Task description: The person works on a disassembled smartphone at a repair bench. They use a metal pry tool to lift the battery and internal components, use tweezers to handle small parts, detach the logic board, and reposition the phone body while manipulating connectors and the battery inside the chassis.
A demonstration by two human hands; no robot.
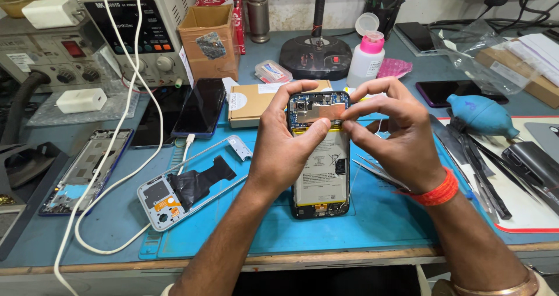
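Opened phone [321,168] stands lengthwise, camera end away.

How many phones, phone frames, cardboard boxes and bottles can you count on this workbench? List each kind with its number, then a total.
Phones: 3, the opened phone in both hands, a dark phone and a purple-edged phone
Phone frames: 2, white frame, blue frame
Cardboard boxes: 2, tall, flat
Bottles: 1, pink-capped
Total: 8

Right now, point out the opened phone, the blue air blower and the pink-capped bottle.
opened phone [321,176]: head view, on its white battery.
blue air blower [481,114]: head view, on its round bulb.
pink-capped bottle [365,63]: head view, on its white body.
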